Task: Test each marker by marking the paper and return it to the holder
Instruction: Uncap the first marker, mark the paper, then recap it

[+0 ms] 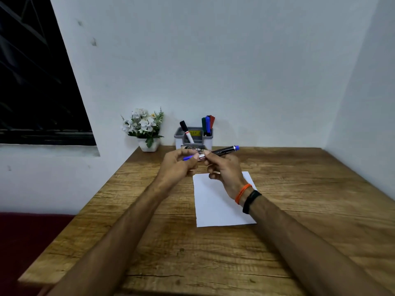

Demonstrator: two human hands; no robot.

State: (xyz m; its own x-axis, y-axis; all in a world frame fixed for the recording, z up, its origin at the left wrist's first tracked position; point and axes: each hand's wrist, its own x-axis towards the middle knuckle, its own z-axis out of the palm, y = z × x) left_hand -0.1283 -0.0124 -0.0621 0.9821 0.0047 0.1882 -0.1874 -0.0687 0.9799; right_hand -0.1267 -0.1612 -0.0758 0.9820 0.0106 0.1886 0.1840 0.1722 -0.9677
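Both hands hold one blue marker (215, 153) level above the far edge of the paper (220, 201): right hand (224, 169) grips the barrel, left hand (177, 167) pinches the cap end, apparently uncapping; next, tip to paper, then back to holder (193, 137)

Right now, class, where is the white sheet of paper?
In the head view, the white sheet of paper lies flat on the wooden table, centre-right, beneath the right hand and nearer than the grey marker holder.
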